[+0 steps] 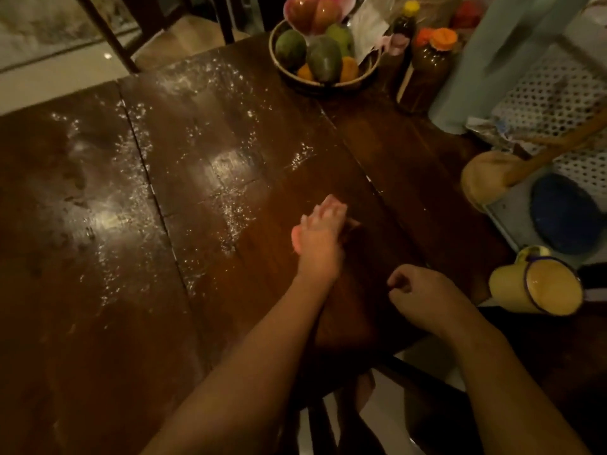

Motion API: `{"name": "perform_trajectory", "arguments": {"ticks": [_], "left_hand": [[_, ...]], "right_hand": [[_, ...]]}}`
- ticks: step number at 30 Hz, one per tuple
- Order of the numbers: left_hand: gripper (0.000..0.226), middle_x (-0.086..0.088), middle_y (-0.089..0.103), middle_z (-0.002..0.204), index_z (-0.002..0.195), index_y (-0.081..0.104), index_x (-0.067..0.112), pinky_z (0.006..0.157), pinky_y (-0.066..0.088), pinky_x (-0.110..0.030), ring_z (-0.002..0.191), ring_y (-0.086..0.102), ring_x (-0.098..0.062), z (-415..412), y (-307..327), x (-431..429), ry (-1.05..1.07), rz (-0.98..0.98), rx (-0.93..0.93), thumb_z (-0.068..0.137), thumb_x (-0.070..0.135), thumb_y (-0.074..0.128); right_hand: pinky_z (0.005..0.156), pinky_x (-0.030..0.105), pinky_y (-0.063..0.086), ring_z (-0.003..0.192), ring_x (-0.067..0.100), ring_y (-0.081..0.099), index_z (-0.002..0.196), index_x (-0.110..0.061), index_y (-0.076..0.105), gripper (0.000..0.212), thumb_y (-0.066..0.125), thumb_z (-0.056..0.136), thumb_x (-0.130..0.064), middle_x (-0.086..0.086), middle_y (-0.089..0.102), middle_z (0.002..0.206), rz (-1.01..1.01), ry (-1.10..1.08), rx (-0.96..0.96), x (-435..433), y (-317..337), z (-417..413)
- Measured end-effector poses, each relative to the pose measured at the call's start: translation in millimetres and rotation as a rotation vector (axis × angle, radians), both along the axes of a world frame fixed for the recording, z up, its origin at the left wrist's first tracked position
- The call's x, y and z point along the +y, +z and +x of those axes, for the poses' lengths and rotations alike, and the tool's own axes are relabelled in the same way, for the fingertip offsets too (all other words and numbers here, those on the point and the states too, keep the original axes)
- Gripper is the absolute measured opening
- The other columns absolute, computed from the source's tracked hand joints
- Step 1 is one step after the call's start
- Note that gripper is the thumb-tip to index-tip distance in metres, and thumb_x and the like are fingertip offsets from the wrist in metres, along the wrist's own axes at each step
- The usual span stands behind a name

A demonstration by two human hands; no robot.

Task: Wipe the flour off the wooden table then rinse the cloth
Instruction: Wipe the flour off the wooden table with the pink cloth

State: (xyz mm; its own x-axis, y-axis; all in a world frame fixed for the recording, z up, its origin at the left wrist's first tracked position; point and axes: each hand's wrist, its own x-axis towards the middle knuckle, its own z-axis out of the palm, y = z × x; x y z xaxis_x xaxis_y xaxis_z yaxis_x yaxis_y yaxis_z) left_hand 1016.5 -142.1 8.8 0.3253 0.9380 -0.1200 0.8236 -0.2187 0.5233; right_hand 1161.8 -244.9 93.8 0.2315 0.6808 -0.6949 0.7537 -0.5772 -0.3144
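Flour (235,215) streaks lie left and far of my flat-fingered left hand (317,234), the nearer one. My right hand (420,293) hangs loosely curled, empty.

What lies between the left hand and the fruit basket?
In the head view, bare wooden table with one small flour streak about midway.

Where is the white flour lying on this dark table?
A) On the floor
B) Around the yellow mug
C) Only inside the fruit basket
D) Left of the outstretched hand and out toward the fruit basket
D: the flour speckles the wooden table to the left of the left hand and up toward the fruit basket; none shows beside the yellow mug.
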Motion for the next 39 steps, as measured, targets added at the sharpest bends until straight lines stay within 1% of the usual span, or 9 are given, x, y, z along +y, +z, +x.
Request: {"name": "perform_trajectory", "arguments": {"ticks": [5,10,13,17,21,26,31,35,39], "left_hand": [[0.051,0.007,0.033,0.158,0.143,0.045,0.035,0.117,0.019,-0.05,0.145,0.027,-0.021,53.1,-10.9,-32.2,-0.727,0.038,0.03,0.096,0.018,0.054],[0.04,0.005,0.058,0.139,0.117,0.07,0.023,0.121,0.013,-0.034,0.138,0.042,-0.01,-49.5,-17.8,-36.9,-1.118,-0.077,-0.221,0.084,0.014,0.051],[0.054,0.015,0.061,0.134,0.114,0.072,0.032,0.12,0.017,-0.038,0.137,0.045,-0.008,-116.9,-8.9,-0.7,-0.898,-0.07,-0.196,0.072,0.004,0.054],[0.085,0.011,0.055,0.139,0.124,0.057,0.05,0.121,0.021,-0.048,0.137,0.046,-0.023,-128.3,-8.7,56.2,-0.202,0.023,-0.132,0.073,-0.018,0.059],[0.062,0.002,0.043,0.154,0.14,0.047,0.043,0.113,0.035,-0.056,0.136,0.045,-0.032,-35.1,-16.7,107.0,0.083,0.024,-0.036,0.091,0.006,0.054],[0.063,0.003,0.017,0.163,0.149,0.032,0.036,0.107,0.042,-0.051,0.143,0.031,-0.029,98.4,-7.2,86.4,-0.424,0.056,0.145,0.095,0.017,0.057],[0.059,0.012,0.028,0.16,0.143,0.047,0.034,0.12,0.012,-0.05,0.15,0.018,-0.009,92.9,-9.8,45.0,-1.182,0.031,0.022,0.092,0.007,0.055],[0.064,0.01,0.055,0.141,0.134,0.06,0.028,0.115,0.034,-0.044,0.137,0.044,-0.007,45.2,-14.1,93.9,-0.944,-0.028,-0.21,0.08,-0.006,0.052],[0.066,-0.001,0.035,0.158,0.143,0.043,0.042,0.119,0.023,-0.053,0.146,0.031,-0.03,80.3,-4.9,124.7,-0.313,-0.022,0.116,0.092,0.002,0.053]], "right_hand": [[0.069,0.035,0.048,0.08,0.017,0.057,0.092,-0.027,0.058,0.005,0.057,0.094,-0.031,0.0,0.062,0.09,0.147,-0.25,-0.095,2.6,2.8,15.8],[0.08,0.043,0.05,0.076,0.018,0.055,0.087,-0.023,0.055,0.01,0.057,0.09,-0.032,0.001,0.06,0.084,0.163,-0.306,-0.122,-1.6,3.4,19.8],[0.092,0.047,0.048,0.083,0.017,0.057,0.098,-0.026,0.053,0.016,0.055,0.089,-0.039,-0.004,0.059,0.086,0.141,-0.224,-0.086,2.8,5.3,15.0],[0.116,0.062,0.018,0.117,0.025,0.052,0.113,-0.033,0.045,0.032,0.053,0.087,-0.049,-0.004,0.059,0.104,0.073,-0.05,-0.098,8.8,4.0,4.2],[0.116,0.067,0.0,0.15,0.039,0.003,0.136,-0.033,0.036,0.057,0.058,0.086,-0.049,0.016,0.02,0.157,-0.022,0.119,-0.13,6.1,-7.0,-1.7],[0.116,0.056,0.024,0.143,0.037,0.02,0.15,-0.028,0.023,0.071,0.054,0.091,-0.049,0.015,0.021,0.155,-0.026,-0.014,-0.096,3.0,-14.7,8.9],[0.114,0.053,0.03,0.14,0.04,0.025,0.152,-0.023,0.019,0.075,0.056,0.091,-0.045,0.016,0.015,0.154,-0.076,-0.004,-0.058,0.6,-18.1,13.2],[0.121,0.06,0.003,0.15,0.044,-0.003,0.158,-0.026,0.003,0.086,0.054,0.092,-0.047,0.019,-0.006,0.163,-0.139,0.075,-0.081,0.4,-21.9,11.5],[0.121,0.06,-0.002,0.149,0.046,-0.01,0.158,-0.025,-0.007,0.091,0.054,0.093,-0.047,0.016,-0.023,0.163,-0.139,0.109,-0.054,0.4,-26.7,6.3]]}}
